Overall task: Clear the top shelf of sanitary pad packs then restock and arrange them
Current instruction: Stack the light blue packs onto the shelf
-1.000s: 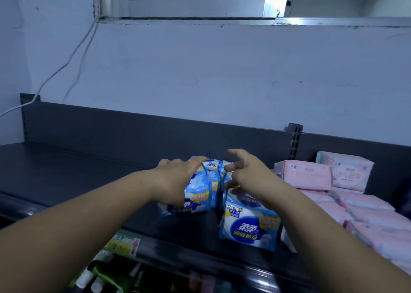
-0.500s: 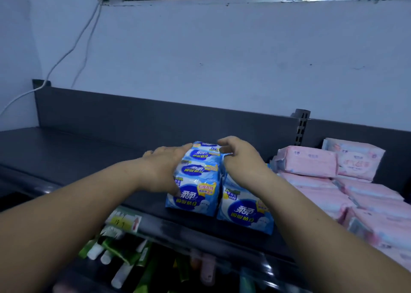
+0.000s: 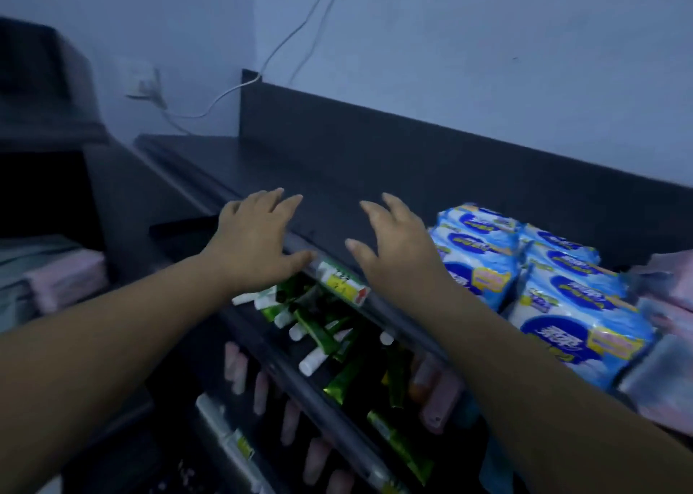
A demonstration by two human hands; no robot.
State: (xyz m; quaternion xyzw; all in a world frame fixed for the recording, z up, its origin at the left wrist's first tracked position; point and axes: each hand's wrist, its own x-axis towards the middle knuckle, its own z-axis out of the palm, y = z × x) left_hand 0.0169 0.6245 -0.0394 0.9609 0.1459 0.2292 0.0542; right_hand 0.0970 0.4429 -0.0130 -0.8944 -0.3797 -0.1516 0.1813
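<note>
Several blue sanitary pad packs [image 3: 540, 287] stand in two rows on the dark top shelf [image 3: 337, 178], at the right. Pink packs [image 3: 667, 279] lie just beyond them at the frame's right edge. My left hand [image 3: 258, 242] hovers over the shelf's front edge with fingers spread, holding nothing. My right hand [image 3: 397, 246] is also spread and empty, just left of the blue packs and apart from them.
A yellow price label [image 3: 343, 283] sits on the shelf's front rail. Green tubes [image 3: 326, 328] and pink tubes fill the lower shelves. Folded pink and grey items [image 3: 56, 276] lie at the left. A wall socket with white cables [image 3: 146, 84] is behind the shelf.
Both hands have let go of the blue packs and drawn away to the left, fingers spread. The view has swung left and down, showing the lower shelves.
</note>
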